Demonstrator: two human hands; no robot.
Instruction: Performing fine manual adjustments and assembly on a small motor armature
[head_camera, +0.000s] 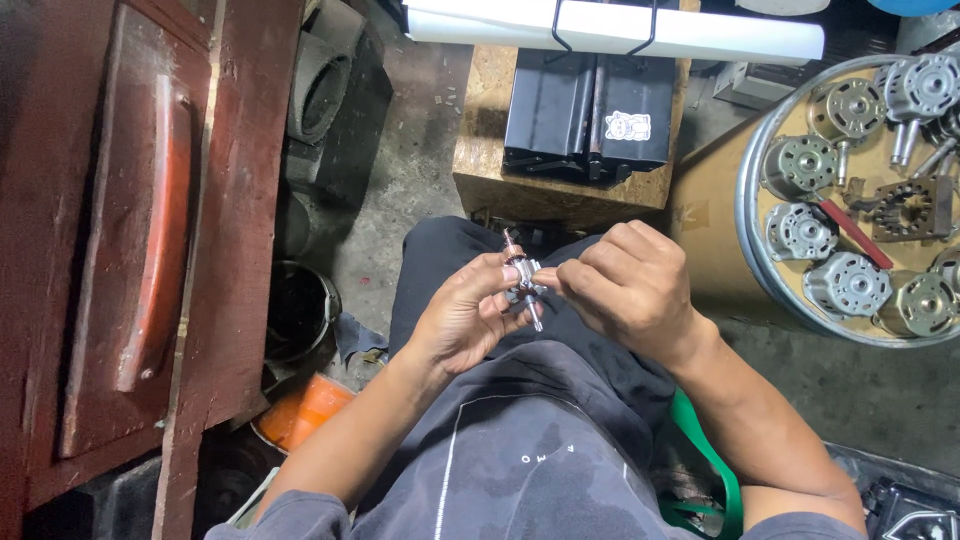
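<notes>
Over my lap, my left hand (462, 312) grips a small motor rotor (522, 280), a dark wound core on a thin metal shaft that sticks out above and below the fingers. My right hand (625, 282) meets it from the right, thumb and fingertips pinching at the rotor's side. Both hands hide most of the core. I am seated, in dark trousers and a grey shirt.
A round metal tray (752, 150) at the right holds several grey motor housings and a red-handled tool (856, 235). Ahead stands a wooden block (480, 165) with a black box (588, 110) and a white roll (700, 35). A dark red wooden bench (120, 250) fills the left; buckets (300, 310) sit on the floor.
</notes>
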